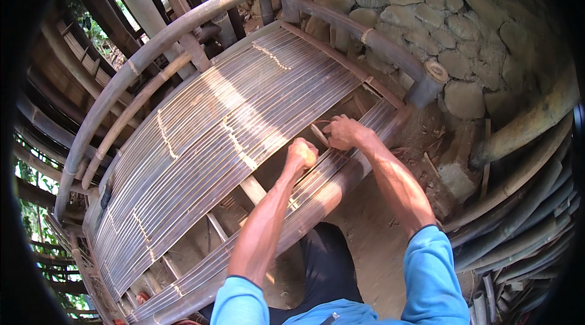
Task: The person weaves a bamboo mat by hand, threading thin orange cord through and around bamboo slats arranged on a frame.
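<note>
A bamboo bench (201, 124) with a seat of thin slats stretches in front of me. An open gap parts its main slats from a narrow front band of slats (317, 188). Over this gap, my left hand (303, 153) is closed like a fist; what its fingers hold is hidden. Close by on the right, my right hand (345, 132) is closed, its fingers pinching a pale flat strip (320, 135) that slants over the gap. Where the strip's lower end runs is hard to make out. Pale stitched bindings (237, 145) cross the slats in several rows.
A curved bamboo backrest rail (113, 96) rises at the far left. A stone wall (420, 20) stands behind the right end, by a thick bamboo post (428, 83). Bamboo poles (524, 209) are stacked at the right. My leg (332, 258) is beside the front rail (304, 218).
</note>
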Motion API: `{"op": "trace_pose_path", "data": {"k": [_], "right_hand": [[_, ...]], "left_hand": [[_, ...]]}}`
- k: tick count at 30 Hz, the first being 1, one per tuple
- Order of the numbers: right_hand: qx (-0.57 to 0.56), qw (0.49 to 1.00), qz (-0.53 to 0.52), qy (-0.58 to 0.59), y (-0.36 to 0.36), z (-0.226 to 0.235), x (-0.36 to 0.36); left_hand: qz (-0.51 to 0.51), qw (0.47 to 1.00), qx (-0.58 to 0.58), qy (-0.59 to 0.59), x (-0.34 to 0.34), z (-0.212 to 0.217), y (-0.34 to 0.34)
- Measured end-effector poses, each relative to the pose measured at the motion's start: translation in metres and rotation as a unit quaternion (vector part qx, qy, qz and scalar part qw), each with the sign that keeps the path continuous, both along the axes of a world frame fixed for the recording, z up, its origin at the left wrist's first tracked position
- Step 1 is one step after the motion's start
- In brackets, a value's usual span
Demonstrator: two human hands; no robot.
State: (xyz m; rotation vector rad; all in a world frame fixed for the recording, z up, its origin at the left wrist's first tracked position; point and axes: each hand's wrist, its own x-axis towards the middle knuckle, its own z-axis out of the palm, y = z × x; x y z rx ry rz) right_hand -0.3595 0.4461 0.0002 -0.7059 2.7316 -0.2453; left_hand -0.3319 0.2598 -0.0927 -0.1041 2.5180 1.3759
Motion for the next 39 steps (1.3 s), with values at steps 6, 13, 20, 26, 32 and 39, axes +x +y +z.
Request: {"op": "trace_pose_path", "data": {"k": [6, 13, 20, 26, 32, 39], "right_hand": [[0.090, 0.996, 0.009, -0.020, 0.019, -0.033, -0.012], [-0.458, 0.877, -0.142, -0.005, 0.089, 0.027, 0.064], [-0.901, 0.410, -0.130, -0.061, 0.231, 0.080, 0.197], [-0.948, 0.313, 0.044, 0.045, 0.336, 0.174, 0.291], [-0.886, 0.415, -0.135, 0.157, 0.635, 0.198, 0.495], [-0.500, 0.361, -0.628, 0.475, 0.686, 0.123, 0.615]], "left_hand": [[-0.016, 0.999, 0.013, -0.044, -0.020, -0.013, 0.032], [0.013, 0.997, -0.017, 0.075, 0.041, 0.082, 0.016], [0.027, 0.990, -0.070, 0.117, 0.085, 0.095, -0.019], [0.035, 0.994, -0.044, 0.091, 0.104, 0.101, -0.030], [0.055, 0.993, -0.053, 0.085, 0.117, 0.099, -0.027], [0.086, 0.993, 0.001, 0.076, 0.121, 0.071, -0.033]]}}
